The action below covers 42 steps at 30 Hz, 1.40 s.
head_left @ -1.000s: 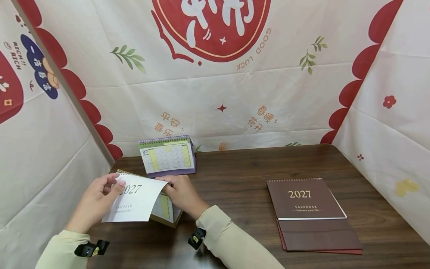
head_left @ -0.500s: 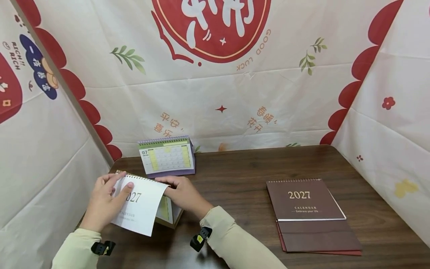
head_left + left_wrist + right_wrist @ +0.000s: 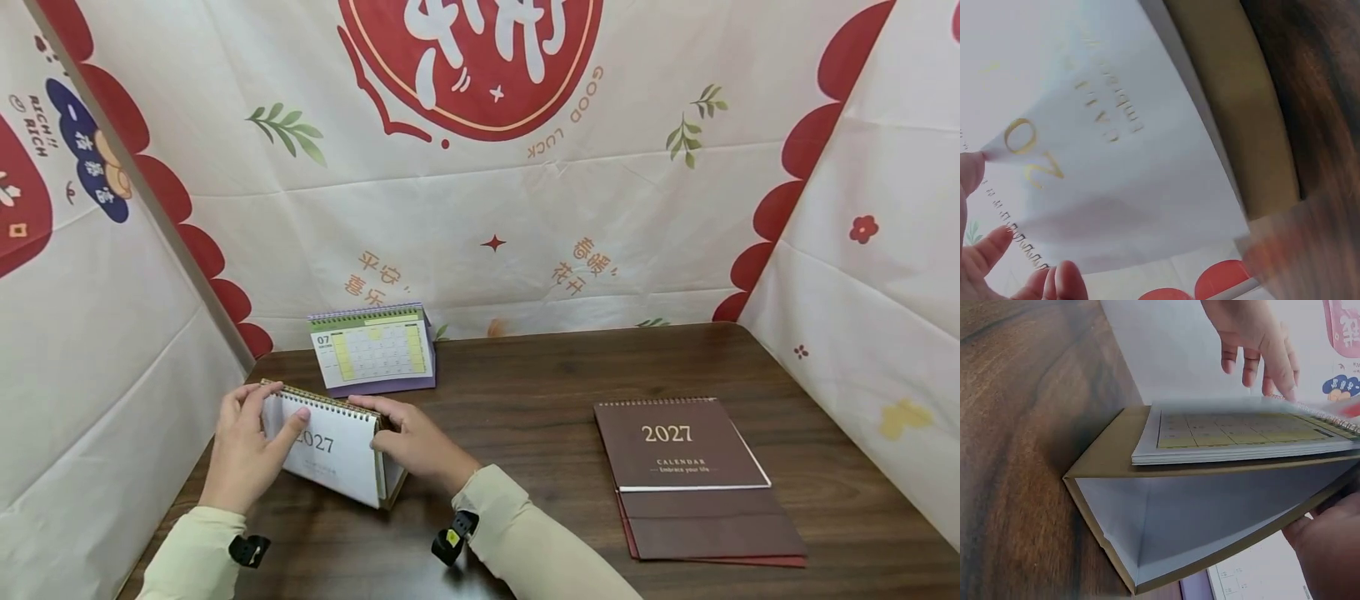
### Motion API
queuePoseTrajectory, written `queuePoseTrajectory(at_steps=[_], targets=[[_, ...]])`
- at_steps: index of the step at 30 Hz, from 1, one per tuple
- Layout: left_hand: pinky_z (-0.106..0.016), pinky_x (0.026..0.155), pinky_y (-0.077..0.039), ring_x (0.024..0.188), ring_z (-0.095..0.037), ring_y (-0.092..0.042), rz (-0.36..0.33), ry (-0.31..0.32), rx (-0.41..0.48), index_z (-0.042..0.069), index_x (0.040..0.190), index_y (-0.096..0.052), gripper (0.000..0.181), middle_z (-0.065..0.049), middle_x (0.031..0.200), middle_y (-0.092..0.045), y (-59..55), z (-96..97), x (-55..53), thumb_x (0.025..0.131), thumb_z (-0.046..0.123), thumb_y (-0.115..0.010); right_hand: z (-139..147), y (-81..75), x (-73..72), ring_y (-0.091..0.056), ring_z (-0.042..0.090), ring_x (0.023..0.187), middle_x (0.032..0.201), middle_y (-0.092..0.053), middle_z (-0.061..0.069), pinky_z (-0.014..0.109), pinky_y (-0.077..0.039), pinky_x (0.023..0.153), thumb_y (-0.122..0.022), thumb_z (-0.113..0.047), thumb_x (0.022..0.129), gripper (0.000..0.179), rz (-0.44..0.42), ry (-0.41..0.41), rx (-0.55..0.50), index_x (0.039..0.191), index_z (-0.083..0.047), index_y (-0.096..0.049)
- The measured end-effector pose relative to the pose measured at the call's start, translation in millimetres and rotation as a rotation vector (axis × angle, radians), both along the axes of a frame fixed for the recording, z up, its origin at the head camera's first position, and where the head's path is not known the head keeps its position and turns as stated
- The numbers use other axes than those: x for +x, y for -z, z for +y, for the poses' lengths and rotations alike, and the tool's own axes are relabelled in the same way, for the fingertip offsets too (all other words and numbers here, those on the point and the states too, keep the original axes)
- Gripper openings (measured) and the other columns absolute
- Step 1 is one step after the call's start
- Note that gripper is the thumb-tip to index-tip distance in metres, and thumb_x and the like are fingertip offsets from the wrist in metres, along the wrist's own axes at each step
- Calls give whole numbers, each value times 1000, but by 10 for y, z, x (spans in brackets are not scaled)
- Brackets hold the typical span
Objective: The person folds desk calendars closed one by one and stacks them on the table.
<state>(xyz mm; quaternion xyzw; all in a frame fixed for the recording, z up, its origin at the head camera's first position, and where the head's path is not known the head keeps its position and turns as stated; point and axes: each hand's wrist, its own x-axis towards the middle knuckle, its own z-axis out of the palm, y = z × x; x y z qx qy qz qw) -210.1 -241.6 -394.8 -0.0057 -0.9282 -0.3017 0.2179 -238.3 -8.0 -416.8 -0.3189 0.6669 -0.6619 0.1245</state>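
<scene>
Clock face: twelve is taken as the far edge of the table (image 3: 540, 417), with the calendar in hand at the centre, as seen from the head.
2027 tent desk calendar (image 3: 322, 454): stood on the table between the two hands, tilted so that its right end is set nearer the person.
Left hand (image 3: 247, 442): placed at nine o'clock, fingers spread; the thumb is laid on the front, and the fingertips are rested at the top edge, at ten o'clock.
Right hand (image 3: 416, 433): clamped on the top right corner, at two o'clock, with the thumb at the front edge and the fingers behind.
Hands together or apart: held apart, with the calendar between them.
White front cover (image 3: 1135, 187): hung down the front face, printed in gold and creased near the left thumb.
Wire binding (image 3: 322, 404): run along the top edge, touched by the left fingers.
Tan board stand (image 3: 1104, 444): folded into a hollow wedge, its open end shown to the right wrist camera, its inside lined pale grey.
Date pages (image 3: 1241, 428): stacked against the front panel, marked with a yellow-tinted grid.
Purple-based desk calendar (image 3: 378, 354): stood upright near one o'clock, opened at 07.
Brown 2027 calendar (image 3: 682, 450): placed well apart, at three o'clock.
</scene>
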Motion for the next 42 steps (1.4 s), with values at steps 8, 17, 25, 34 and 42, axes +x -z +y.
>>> queuePoseTrajectory(at_steps=[8,17,25,34,42], targets=[[-57,88,-38,115,-42,-36,52,-24,45,4,134,-50,59,-24,129,-34,99,13,-50,88,30,-78,-100,44,48,-67,6,93,115,-68,-5,25,-54,73,-59,-31,101,40,52,132,106,140,-24,-53],[-62,93,-42,119,-46,-39,-7,-17,77,4,151,-31,84,-28,143,-26,87,-62,-70,88,37,-76,-121,132,39,-66,3,91,118,-68,-5,24,-54,71,-62,-22,100,39,62,169,171,138,-27,-55],[-67,98,-37,126,-52,-41,-102,51,146,5,159,-3,110,-34,146,-32,149,-229,-149,87,46,-75,-105,212,28,-65,2,91,116,-68,-8,23,-51,75,-67,-21,96,40,55,189,227,135,-23,-57],[-53,92,-46,111,-36,-56,-253,152,170,-3,150,-22,86,-26,123,-55,366,-342,-203,94,43,-68,-110,243,23,-65,1,88,112,-71,-5,23,-51,75,-71,-19,93,39,64,212,266,130,-20,-58],[-27,85,-49,114,-35,-55,-294,227,214,-7,147,-26,80,-27,126,-54,496,-474,-274,94,36,-69,-70,281,49,-64,2,84,106,-70,-8,25,-51,74,-73,-23,92,37,-7,206,337,125,-22,-56]])
